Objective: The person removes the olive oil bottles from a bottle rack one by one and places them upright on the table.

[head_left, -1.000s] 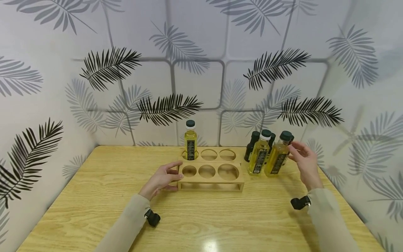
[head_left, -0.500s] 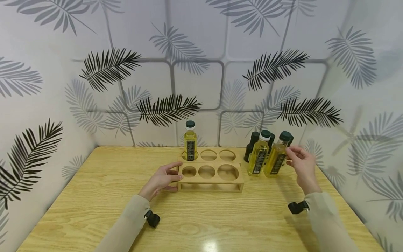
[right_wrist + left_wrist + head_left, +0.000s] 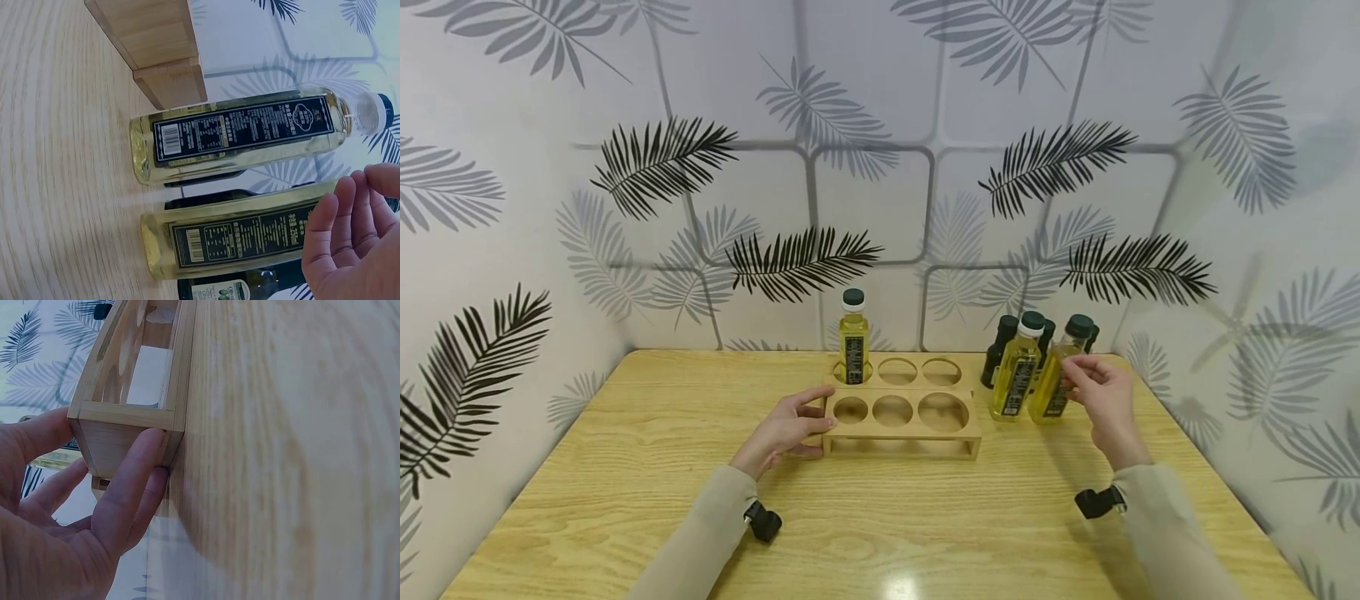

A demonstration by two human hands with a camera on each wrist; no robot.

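My left hand [image 3: 787,425] holds the left end of a two-tier wooden bottle rack [image 3: 901,427]; in the left wrist view its fingers [image 3: 128,487] lie against the end panel. One oil bottle [image 3: 853,346] with a dark green cap stands in the rack's back-left hole. To the right of the rack, two clear yellow oil bottles [image 3: 1018,379] stand side by side on the table. My right hand [image 3: 1105,406] hovers in front of the right oil bottle [image 3: 231,234], thumb and fingers drawn close together, nothing seen between them. Its fingertips hide part of that bottle's label; contact cannot be told.
Several dark bottles [image 3: 997,354] stand partly hidden behind the two yellow ones. One shows a pale label [image 3: 222,291] in the right wrist view. The wooden table [image 3: 880,508] meets a leaf-patterned wall [image 3: 880,200] behind the rack.
My right hand has moved left from beside the right oil bottle to in front of it, its fingers closing together. The left hand, rack and bottles look unmoved.
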